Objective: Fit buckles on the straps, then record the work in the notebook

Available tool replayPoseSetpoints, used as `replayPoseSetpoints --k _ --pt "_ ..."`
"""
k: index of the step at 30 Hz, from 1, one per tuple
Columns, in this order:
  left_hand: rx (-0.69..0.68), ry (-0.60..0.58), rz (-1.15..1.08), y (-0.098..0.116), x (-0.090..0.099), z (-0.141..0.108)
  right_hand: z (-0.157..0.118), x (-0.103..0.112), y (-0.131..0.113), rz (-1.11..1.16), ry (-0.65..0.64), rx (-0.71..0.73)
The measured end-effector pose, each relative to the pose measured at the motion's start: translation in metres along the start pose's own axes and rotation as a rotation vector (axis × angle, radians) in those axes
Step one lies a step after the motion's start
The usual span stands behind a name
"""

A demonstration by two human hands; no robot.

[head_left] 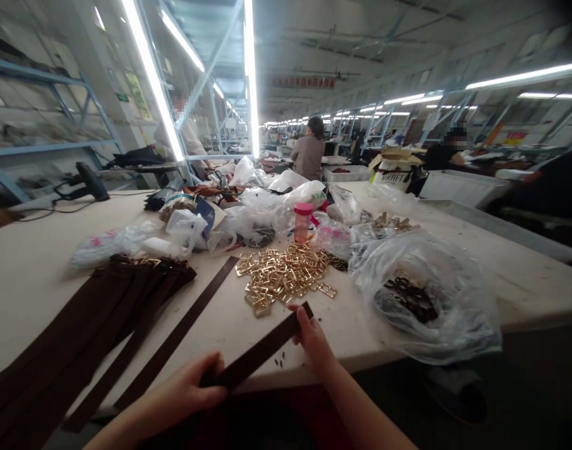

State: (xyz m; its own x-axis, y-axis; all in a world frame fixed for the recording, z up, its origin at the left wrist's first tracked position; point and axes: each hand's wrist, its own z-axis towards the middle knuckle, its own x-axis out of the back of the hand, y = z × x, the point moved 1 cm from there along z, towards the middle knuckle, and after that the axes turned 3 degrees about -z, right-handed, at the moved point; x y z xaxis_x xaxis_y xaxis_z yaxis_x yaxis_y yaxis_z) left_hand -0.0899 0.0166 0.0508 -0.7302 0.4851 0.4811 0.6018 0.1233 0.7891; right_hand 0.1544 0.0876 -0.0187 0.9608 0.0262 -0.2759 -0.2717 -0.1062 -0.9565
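A dark brown strap stretches between my hands above the table's front edge. My left hand is closed around its lower left part. At the upper right end, my right hand pinches the strap between thumb and fingers. Just beyond lies a heap of gold-coloured metal buckles. Another brown strap lies flat to the left, beside a thick bundle of brown straps with buckles at their far ends. A few tiny dark pieces lie on the table near my right hand.
On the right, an open clear plastic bag holds dark rings. A pink lidded jar stands behind the buckles, among crumpled plastic bags. A black hand-held device with a cable sits at left. Several people work farther back.
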Motion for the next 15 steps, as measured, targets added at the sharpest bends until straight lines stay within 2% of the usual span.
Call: replayPoseSetpoints --k 3,6,8,10,12,13,15 --pt "0.104 -0.199 -0.332 0.008 -0.032 -0.001 0.0 0.008 0.002 -0.034 0.061 -0.076" --pt "0.228 -0.358 -0.685 0.027 -0.054 0.017 -0.008 0.002 0.009 -0.048 0.058 -0.152" --pt "0.23 -0.365 -0.882 0.04 -0.064 0.035 -0.014 -0.003 0.008 -0.096 -0.026 -0.186" --pt "0.24 -0.336 -0.975 0.049 -0.071 0.054 -0.015 0.002 -0.004 -0.174 -0.114 -0.142" --pt "0.252 -0.298 -0.994 0.05 -0.076 0.068 -0.007 0.028 -0.024 -0.271 -0.072 0.012" --pt "0.27 -0.282 -0.998 0.049 -0.078 0.073 0.0 0.05 -0.037 -0.329 0.016 0.109" --pt "0.309 -0.248 -1.017 0.042 -0.081 0.081 0.017 0.106 -0.065 -0.542 0.281 0.26"
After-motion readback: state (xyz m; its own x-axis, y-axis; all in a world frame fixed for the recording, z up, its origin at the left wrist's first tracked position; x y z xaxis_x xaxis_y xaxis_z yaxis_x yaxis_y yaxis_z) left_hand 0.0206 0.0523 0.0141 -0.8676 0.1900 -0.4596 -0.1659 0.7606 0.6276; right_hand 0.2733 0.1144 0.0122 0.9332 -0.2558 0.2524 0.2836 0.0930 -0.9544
